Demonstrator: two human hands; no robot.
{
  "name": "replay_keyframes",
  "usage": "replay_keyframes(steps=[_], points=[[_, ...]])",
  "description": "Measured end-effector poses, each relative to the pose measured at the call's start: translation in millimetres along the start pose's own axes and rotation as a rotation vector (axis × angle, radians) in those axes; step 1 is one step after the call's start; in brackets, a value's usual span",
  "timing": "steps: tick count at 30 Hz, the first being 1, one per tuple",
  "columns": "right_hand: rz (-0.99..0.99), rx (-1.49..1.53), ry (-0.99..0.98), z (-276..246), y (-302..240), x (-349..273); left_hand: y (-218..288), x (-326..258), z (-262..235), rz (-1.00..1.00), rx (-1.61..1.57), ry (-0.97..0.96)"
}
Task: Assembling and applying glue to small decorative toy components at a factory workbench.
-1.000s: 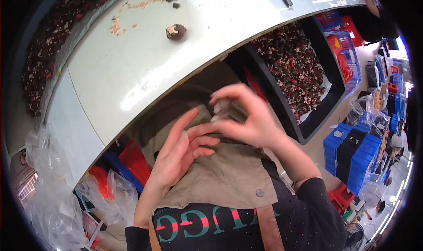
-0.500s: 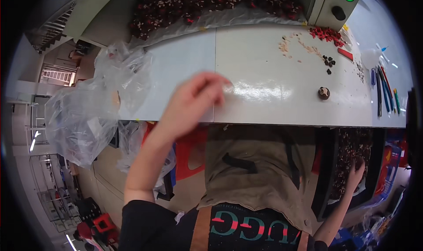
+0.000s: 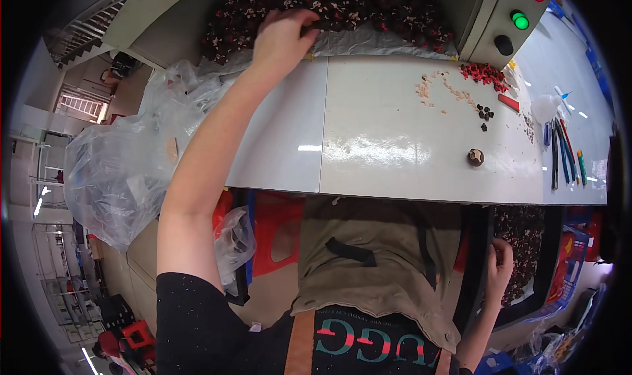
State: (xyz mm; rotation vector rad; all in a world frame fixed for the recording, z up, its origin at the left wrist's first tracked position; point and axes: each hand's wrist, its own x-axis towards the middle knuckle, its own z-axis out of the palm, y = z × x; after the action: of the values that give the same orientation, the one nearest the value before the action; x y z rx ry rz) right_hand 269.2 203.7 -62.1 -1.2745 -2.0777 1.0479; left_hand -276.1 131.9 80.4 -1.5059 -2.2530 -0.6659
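At the far side of the bench, my left hand (image 3: 283,43) reaches to the front edge of a pile of small dark pieces (image 3: 342,10) with pale and red bits. Its thumb and fingers curl toward each other; whatever lies between them is too small and dark to name. Low on the right, my right hand (image 3: 500,266) is at the inner side of a black-rimmed tray (image 3: 550,270) filled with similar dark pieces (image 3: 520,230). Its fingers are bent and their tips are partly hidden. A single dark round piece with a pale patch (image 3: 475,156) stands on the white bench (image 3: 382,171).
Small red pieces (image 3: 484,75), pale pieces (image 3: 461,95) and black pieces (image 3: 485,114) lie at the bench's right. Pens and tools (image 3: 565,151) are beyond them. A grey machine panel (image 3: 503,20) with lights borders the pile. Clear plastic bags (image 3: 118,171) hang at the left.
My left hand has moved from above the bench's near middle to the pile at the far side. My right hand has shifted left from the tray's middle to its inner side.
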Motion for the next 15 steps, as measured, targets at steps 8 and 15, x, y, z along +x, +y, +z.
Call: replay_keyframes(steps=[8,15], points=[[-0.098,-0.049,-0.029,-3.8,-3.0,3.9,15.7,5.8,37.1,0.217,0.243,0.091],[-0.04,0.072,-0.046,7.3,-14.1,4.1,20.7,-21.1,36.8,0.212,0.09,0.046]])
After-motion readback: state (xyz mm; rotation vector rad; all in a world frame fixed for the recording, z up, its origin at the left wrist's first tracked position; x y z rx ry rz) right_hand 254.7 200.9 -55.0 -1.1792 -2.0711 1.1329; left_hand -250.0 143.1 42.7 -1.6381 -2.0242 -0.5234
